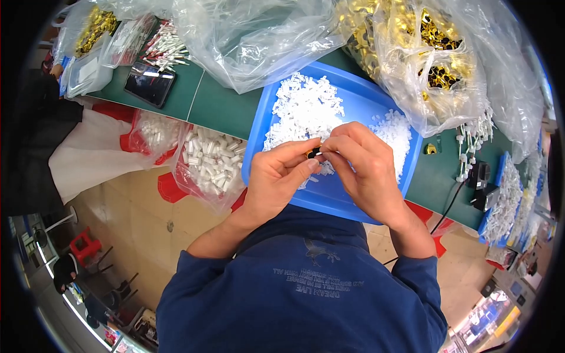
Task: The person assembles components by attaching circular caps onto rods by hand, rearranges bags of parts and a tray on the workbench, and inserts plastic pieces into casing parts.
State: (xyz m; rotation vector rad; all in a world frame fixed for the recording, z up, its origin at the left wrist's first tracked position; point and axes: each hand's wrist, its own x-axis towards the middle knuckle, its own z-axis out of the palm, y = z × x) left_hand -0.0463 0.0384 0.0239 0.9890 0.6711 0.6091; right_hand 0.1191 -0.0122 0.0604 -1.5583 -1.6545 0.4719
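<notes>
Over a blue tray (252, 144), both hands meet at the fingertips. My left hand (272, 179) pinches a small gold-and-black cap (312, 153) between thumb and fingers. My right hand (368, 170) is closed in a pinch against the cap's right side. A bit of white shows where the fingers meet; what the right fingertips hold is too small to make out. Beneath and beyond the hands lies a large heap of small white plastic pieces (306, 106). A second heap of white pieces (397, 132) lies along the tray's right side.
A clear bag of gold caps (441, 65) stands at the back right, with one loose gold piece (431, 149) beside the tray. A black phone (149, 84) lies at the back left. Bags of white cylindrical parts (212, 159) hang low at left. A cable (452, 206) runs down at right.
</notes>
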